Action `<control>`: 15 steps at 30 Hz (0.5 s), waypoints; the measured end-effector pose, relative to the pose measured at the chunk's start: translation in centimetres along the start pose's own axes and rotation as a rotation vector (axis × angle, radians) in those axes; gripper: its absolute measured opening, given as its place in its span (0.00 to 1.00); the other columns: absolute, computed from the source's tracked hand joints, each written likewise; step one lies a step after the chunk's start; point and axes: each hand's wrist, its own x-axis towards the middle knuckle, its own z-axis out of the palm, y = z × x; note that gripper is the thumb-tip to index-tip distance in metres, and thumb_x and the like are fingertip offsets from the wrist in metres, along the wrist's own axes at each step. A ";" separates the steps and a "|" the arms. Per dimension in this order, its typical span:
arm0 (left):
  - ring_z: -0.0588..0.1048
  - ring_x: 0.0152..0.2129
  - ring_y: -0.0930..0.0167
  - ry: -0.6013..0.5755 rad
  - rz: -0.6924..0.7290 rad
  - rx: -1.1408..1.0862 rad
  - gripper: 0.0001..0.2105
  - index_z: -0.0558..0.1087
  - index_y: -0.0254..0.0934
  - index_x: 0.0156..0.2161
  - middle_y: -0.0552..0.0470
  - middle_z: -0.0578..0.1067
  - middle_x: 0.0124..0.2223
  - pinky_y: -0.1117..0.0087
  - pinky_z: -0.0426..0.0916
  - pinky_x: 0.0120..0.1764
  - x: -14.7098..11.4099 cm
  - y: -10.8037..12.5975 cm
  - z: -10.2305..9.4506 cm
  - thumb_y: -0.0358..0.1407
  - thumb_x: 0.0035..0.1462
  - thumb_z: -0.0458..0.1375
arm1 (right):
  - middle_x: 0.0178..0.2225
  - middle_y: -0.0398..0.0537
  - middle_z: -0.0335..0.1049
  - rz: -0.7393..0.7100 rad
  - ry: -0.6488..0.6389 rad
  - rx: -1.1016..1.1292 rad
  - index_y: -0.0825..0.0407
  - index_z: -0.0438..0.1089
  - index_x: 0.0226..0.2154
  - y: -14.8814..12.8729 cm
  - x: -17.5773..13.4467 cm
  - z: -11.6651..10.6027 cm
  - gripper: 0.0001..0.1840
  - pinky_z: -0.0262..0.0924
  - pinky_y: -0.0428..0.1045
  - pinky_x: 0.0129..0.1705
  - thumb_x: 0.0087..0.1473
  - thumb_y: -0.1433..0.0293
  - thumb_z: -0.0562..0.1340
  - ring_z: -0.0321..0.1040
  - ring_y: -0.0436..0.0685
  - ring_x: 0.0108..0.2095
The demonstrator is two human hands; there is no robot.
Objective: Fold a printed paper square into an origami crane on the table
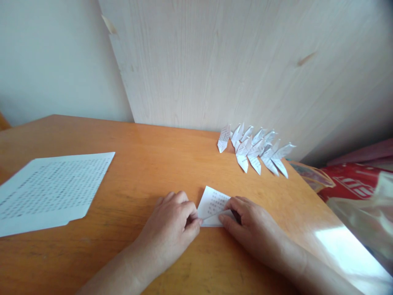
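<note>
Small printed sheet (213, 203) on desk (132, 176), one flap turned over; left hand (173, 219) pinching its edge at 8 o'clock, right hand (256, 227) gripping the flap at 3 o'clock. From it, folded paper pieces (254, 151) cluster at 1 o'clock, larger printed sheets (58, 188) lie at 9 o'clock.
</note>
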 end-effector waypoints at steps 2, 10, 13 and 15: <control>0.67 0.35 0.67 0.006 0.005 0.012 0.05 0.72 0.40 0.29 0.53 0.70 0.34 0.65 0.57 0.38 0.0 0.0 0.0 0.35 0.56 0.59 | 0.30 0.44 0.68 0.003 0.002 -0.002 0.50 0.64 0.27 0.0 0.0 0.0 0.08 0.51 0.49 0.33 0.57 0.68 0.60 0.62 0.54 0.31; 0.67 0.35 0.66 0.025 0.019 0.053 0.06 0.71 0.40 0.29 0.51 0.70 0.34 0.65 0.58 0.37 -0.1 0.1 0.2 0.35 0.58 0.58 | 0.30 0.44 0.68 0.006 -0.002 -0.017 0.50 0.64 0.28 -0.1 0.0 0.0 0.07 0.51 0.49 0.33 0.57 0.68 0.60 0.63 0.54 0.31; 0.67 0.35 0.66 0.024 0.023 0.065 0.08 0.71 0.39 0.28 0.51 0.70 0.34 0.65 0.58 0.37 -0.1 0.2 0.2 0.35 0.59 0.57 | 0.30 0.45 0.68 0.002 -0.001 -0.019 0.50 0.65 0.28 0.0 0.0 0.1 0.07 0.51 0.49 0.33 0.57 0.68 0.60 0.63 0.54 0.31; 0.67 0.35 0.66 0.023 0.027 0.070 0.09 0.70 0.39 0.28 0.51 0.70 0.34 0.65 0.58 0.37 -0.1 0.2 0.1 0.35 0.60 0.55 | 0.30 0.45 0.68 -0.001 -0.001 -0.016 0.50 0.65 0.28 0.0 0.0 0.1 0.07 0.51 0.49 0.33 0.57 0.69 0.60 0.63 0.54 0.32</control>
